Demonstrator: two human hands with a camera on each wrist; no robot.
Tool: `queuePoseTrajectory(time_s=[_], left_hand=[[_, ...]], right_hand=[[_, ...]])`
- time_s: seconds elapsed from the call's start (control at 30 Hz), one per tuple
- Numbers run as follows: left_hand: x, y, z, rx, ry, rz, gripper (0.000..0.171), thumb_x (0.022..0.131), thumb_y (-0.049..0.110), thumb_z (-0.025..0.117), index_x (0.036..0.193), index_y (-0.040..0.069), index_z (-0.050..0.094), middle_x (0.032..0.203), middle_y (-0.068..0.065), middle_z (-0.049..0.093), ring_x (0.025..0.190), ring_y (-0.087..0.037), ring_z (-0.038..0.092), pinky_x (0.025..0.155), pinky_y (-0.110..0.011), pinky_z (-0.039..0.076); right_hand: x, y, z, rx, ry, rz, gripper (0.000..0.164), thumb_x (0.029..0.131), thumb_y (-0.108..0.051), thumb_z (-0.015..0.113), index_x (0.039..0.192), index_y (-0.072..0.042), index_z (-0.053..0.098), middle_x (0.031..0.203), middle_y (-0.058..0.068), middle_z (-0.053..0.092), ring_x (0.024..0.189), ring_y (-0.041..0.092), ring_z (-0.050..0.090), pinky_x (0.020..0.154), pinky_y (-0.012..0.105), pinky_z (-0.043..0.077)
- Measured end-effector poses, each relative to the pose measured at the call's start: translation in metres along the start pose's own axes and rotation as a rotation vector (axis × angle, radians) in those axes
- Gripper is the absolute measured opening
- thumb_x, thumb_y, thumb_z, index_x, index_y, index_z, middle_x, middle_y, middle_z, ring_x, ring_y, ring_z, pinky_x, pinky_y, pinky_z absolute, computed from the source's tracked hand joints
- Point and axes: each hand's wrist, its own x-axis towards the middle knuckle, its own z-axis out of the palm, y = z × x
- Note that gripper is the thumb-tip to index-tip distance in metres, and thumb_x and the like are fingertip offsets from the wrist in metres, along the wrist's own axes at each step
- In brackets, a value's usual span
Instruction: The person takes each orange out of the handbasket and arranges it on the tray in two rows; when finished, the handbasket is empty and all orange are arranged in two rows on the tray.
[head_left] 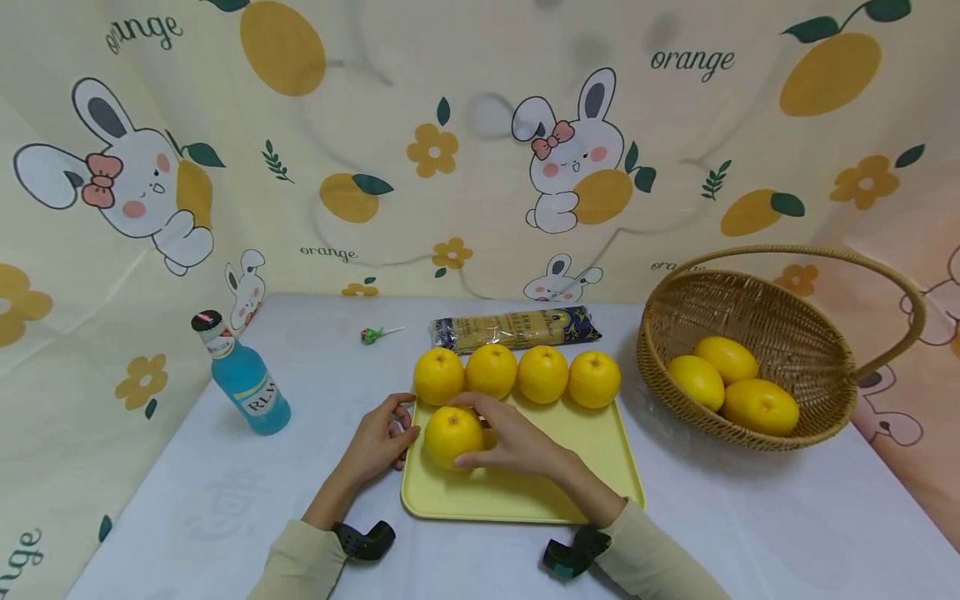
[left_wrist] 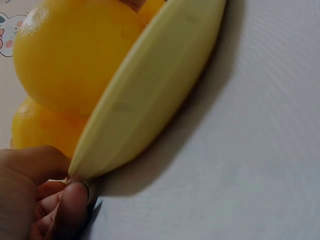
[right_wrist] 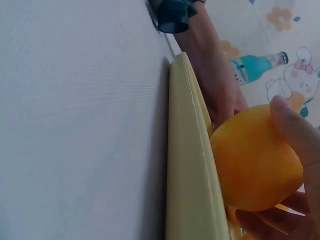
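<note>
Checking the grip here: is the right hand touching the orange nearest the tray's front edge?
Touching. The right wrist view shows the right hand holding the orange, thumb on one side, fingers on the other.

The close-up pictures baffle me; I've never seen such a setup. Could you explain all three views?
There's no robot, only a person's left hand and right hand. The wide picture comes from a head camera; the close ones from a camera on each wrist. On the white table are a blue bottle, lollipop, packet, basket of three yellow fruits, and yellow tray with four oranges along its far edge. The right hand grips a fifth orange; the left hand holds the tray's rim.
</note>
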Motion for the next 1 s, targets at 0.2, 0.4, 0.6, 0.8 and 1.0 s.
queuePoseTrajectory(time_s=[0.2,0.4,0.6,0.8,1.0], left_hand=[[0.001,-0.001,0.0,0.003,-0.006,-0.011,0.046,0.085,0.007,0.065,0.127,0.007,0.048,0.086,-0.004,0.052,0.046,-0.016,0.051,0.039,-0.029,0.049],[0.001,-0.001,0.0,0.003,-0.007,-0.014,0.046,0.085,0.007,0.065,0.128,0.006,0.047,0.086,-0.004,0.051,0.047,-0.016,0.051,0.04,-0.029,0.049],[0.001,0.0,0.0,-0.004,-0.01,-0.029,0.046,0.085,0.008,0.065,0.128,0.007,0.048,0.087,-0.005,0.051,0.048,-0.017,0.052,0.04,-0.03,0.05],[0.002,-0.002,0.0,-0.004,-0.011,-0.03,0.047,0.085,0.009,0.065,0.128,0.007,0.048,0.087,-0.005,0.051,0.048,-0.017,0.051,0.04,-0.03,0.05],[0.001,-0.002,-0.001,-0.013,-0.019,-0.026,0.048,0.084,0.007,0.065,0.128,0.007,0.047,0.088,-0.006,0.051,0.047,-0.016,0.051,0.04,-0.029,0.05]], right_hand=[[-0.003,-0.006,-0.012,-0.11,-0.046,-0.033,0.078,0.07,-0.043,0.079,0.134,-0.02,0.042,0.133,-0.01,0.045,0.122,0.006,0.041,0.106,0.032,0.036],[-0.006,-0.01,-0.027,-0.168,-0.1,-0.093,0.08,0.07,-0.034,0.081,0.136,-0.016,0.04,0.137,-0.007,0.043,0.125,0.008,0.04,0.108,0.031,0.034],[-0.008,-0.008,-0.029,-0.17,-0.143,-0.042,0.079,0.072,-0.03,0.08,0.139,-0.018,0.038,0.138,-0.004,0.041,0.12,0.008,0.043,0.103,0.03,0.039],[-0.007,-0.005,-0.023,-0.179,-0.099,-0.049,0.075,0.073,-0.028,0.08,0.136,-0.016,0.042,0.133,-0.001,0.045,0.113,0.008,0.047,0.094,0.027,0.046],[-0.005,-0.007,-0.016,-0.179,-0.063,-0.024,0.076,0.072,-0.029,0.08,0.136,-0.017,0.041,0.127,0.002,0.045,0.106,0.01,0.048,0.088,0.025,0.049]])
